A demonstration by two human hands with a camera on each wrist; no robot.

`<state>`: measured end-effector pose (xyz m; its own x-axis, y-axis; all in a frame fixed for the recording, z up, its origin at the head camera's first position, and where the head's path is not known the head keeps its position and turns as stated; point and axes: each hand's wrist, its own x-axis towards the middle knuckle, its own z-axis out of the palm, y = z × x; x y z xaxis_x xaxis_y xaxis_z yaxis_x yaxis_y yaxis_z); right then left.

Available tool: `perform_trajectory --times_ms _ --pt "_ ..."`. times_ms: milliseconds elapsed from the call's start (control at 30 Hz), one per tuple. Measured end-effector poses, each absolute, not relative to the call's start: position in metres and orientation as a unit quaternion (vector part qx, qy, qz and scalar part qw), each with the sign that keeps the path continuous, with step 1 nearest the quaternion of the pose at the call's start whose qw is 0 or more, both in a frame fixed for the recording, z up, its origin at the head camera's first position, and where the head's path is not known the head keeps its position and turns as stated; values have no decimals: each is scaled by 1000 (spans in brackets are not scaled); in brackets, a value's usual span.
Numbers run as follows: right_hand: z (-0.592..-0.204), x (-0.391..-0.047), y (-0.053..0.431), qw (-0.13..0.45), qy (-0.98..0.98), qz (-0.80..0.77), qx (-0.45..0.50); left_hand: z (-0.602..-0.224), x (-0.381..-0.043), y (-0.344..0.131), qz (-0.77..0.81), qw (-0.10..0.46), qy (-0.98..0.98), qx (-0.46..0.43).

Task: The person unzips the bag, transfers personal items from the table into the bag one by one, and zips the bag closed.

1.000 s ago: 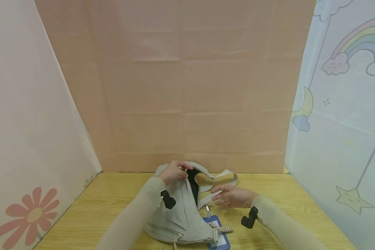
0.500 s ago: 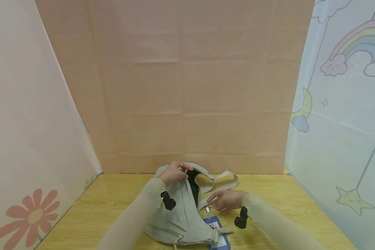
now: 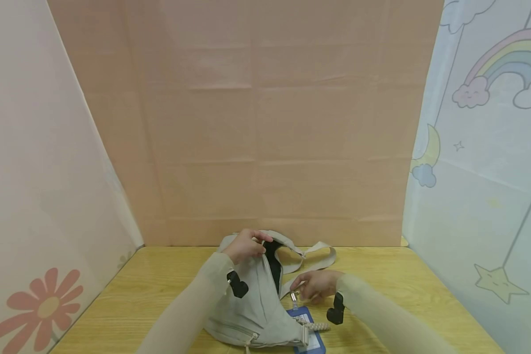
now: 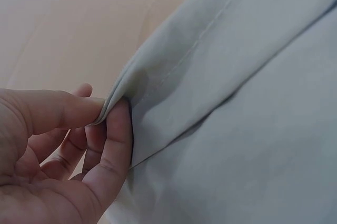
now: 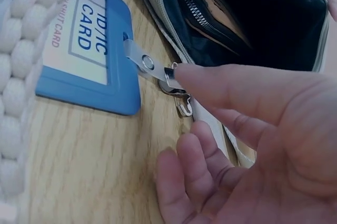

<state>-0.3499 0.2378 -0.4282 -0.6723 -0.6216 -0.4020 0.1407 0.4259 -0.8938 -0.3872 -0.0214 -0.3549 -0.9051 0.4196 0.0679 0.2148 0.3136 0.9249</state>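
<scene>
A pale grey fabric bag (image 3: 245, 305) lies on the table, its zipped mouth gaping to show a dark lining (image 5: 263, 19). My left hand (image 3: 246, 246) pinches the zip edge of that mouth between thumb and fingers, as the left wrist view shows. Beside the bag is a blue ID card holder (image 5: 124, 90) with a clear strap and a metal clip (image 5: 169, 86). My right hand (image 3: 318, 285) has its thumb and index finger at this clip, pinching it. The index fingertip is hidden behind the thumb; the other fingers curl loosely near the wood.
A cream braided cord (image 5: 13, 66) lies across the card holder's lower end. The bag's strap (image 3: 325, 255) loops out behind on the wooden table (image 3: 380, 280). A brown backdrop (image 3: 265, 123) rises at the table's far edge, with printed curtains on both sides.
My right hand has moved left and slightly down, from beside the bag to the card holder's clip, and its fingers have drawn in. My left hand keeps its hold on the bag's edge.
</scene>
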Motion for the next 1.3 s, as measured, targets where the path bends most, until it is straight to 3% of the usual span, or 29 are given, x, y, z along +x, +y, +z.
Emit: perform_trajectory --times_ms 800,1300 --pt "-423 -333 212 259 854 -441 -97 -354 -386 -22 548 92 808 198" --pt "-435 -340 222 218 828 -501 -128 -353 -385 -21 540 87 813 199"
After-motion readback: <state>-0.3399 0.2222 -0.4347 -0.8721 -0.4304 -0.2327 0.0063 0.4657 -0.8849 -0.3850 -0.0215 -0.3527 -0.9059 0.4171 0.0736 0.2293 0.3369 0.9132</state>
